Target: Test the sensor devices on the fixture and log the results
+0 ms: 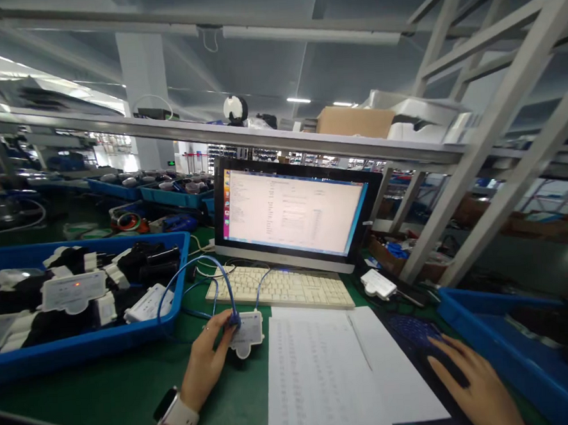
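My left hand (209, 358), a watch on its wrist, grips a small white device (247, 333) on the green mat, fingers closed on the blue cable plug (233, 319) at its top. My right hand (472, 380) lies curled over a black mouse (447, 363) on a dark mouse pad (409, 330) at the lower right. Between my hands lie white printed sheets (322, 370). Behind them sit a beige keyboard (279, 286) and a lit monitor (296, 212).
A blue tray (94, 343) at the left holds several black and white devices. Another blue tray (513, 346) stands at the right. A white device (378, 283) lies right of the keyboard. Grey frame struts (482, 155) rise at the right, a shelf rail overhead.
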{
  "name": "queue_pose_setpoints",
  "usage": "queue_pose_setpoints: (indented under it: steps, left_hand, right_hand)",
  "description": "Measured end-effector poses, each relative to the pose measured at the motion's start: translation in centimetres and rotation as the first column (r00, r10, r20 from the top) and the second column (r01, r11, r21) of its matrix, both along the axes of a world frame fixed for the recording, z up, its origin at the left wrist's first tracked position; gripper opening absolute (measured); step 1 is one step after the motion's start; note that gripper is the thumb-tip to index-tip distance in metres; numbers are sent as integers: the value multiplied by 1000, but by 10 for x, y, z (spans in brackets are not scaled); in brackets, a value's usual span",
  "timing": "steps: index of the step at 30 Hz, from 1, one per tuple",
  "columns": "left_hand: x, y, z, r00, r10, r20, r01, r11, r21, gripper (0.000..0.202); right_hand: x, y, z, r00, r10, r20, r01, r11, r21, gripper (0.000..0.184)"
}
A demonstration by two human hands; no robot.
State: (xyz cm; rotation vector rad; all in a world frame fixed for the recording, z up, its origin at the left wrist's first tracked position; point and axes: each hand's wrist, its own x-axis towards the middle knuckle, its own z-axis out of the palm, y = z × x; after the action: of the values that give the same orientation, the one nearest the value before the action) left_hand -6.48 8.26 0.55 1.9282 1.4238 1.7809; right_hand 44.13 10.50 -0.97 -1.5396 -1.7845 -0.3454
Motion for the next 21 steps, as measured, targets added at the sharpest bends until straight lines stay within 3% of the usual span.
queue_pose_setpoints:
  steps: [3, 7, 13, 21]
  left_hand:
    - [-2, 2, -4, 998, 19, -67, -16, 999, 41, 24]
    - [-4, 2, -6, 992, 49, -117, -38, 995, 92, 24]
    - [-3, 0, -4, 987, 66, -146, -51, 993, 106, 24]
    - [-2, 1, -3, 979, 85, -183, -61, 989, 135, 24]
  right_hand:
    - [4, -1, -18, 998, -48, 51, 46, 998, 39, 49]
    - [6, -1, -29, 992, -84, 95, 82, 996, 31, 52]
    - [10, 0, -32, 993, -100, 60, 105, 992, -77, 50]
    - [9, -3, -31, 992, -113, 51, 118, 985, -127, 48]
